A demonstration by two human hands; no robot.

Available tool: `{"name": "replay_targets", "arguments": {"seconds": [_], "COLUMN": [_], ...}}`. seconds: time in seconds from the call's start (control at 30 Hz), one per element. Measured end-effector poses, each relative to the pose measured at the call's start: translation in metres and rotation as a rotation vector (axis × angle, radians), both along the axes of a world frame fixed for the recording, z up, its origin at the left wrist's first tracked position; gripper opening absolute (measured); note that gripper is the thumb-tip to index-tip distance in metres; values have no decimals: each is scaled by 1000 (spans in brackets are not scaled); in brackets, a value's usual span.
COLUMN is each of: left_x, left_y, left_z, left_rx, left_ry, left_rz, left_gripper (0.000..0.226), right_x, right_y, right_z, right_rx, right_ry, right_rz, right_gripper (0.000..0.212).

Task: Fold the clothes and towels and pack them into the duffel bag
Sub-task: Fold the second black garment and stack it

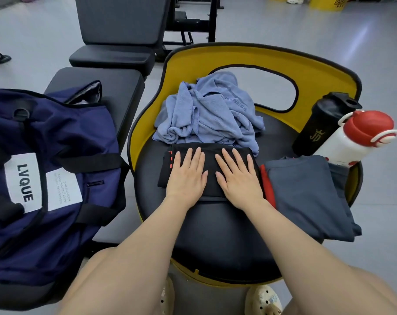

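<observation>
1. A round black padded seat with a yellow curved backrest (215,235) fills the middle of the view and carries most of the things.
2. At the centre lies a folded black garment with red-orange stripes (210,160) at its 9 o'clock edge.
3. The left hand (187,176) lies flat on that garment, palm down, fingers straight and pointing to 12 o'clock.
4. The right hand (238,176) lies flat just beside it at 3 o'clock, fingers also straight, pressing the same cloth; neither hand grips anything.
5. At 12 o'clock from the hands a crumpled light-blue towel (206,114) sits in an unfolded heap, touching the black garment's far edge.
6. At 3 o'clock lies a folded grey-blue garment (306,196), over a red cloth (267,187) that shows along its 9 o'clock side.
7. At 2 o'clock a black shaker bottle (318,128) stands tilted, and a white bottle with a red cap (352,139) leans against it.
8. At 9 o'clock a navy fabric duffel bag with a white "LVQUE" label (45,178) rests on a black padded bench (115,92). Its top opening gapes at the far end; what is inside cannot be told.
</observation>
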State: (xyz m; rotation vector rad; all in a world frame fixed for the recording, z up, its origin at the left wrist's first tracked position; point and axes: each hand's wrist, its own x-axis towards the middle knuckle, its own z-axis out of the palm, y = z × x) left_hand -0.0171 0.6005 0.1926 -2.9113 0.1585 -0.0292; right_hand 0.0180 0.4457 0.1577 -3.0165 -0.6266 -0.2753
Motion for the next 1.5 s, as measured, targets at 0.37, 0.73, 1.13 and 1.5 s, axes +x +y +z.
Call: {"name": "replay_targets", "arguments": {"seconds": [0.37, 0.73, 1.13, 1.5], "left_x": [6, -22, -28, -18], "left_y": [3, 18, 23, 68], "left_z": [5, 31, 13, 10], "left_rx": [-51, -85, -15, -31], "left_ry": [-26, -62, 48, 16], "left_rz": [-1, 14, -26, 107], "left_gripper": [57, 57, 55, 52], "right_x": [7, -16, -19, -6], "right_y": [1, -15, -19, 43], "right_z": [6, 40, 28, 22], "right_rx": [-40, -48, 20, 24], "right_ry": [77, 157, 358, 356], "right_rz": [41, -16, -10, 16], "right_gripper": [72, 60, 64, 62]}}
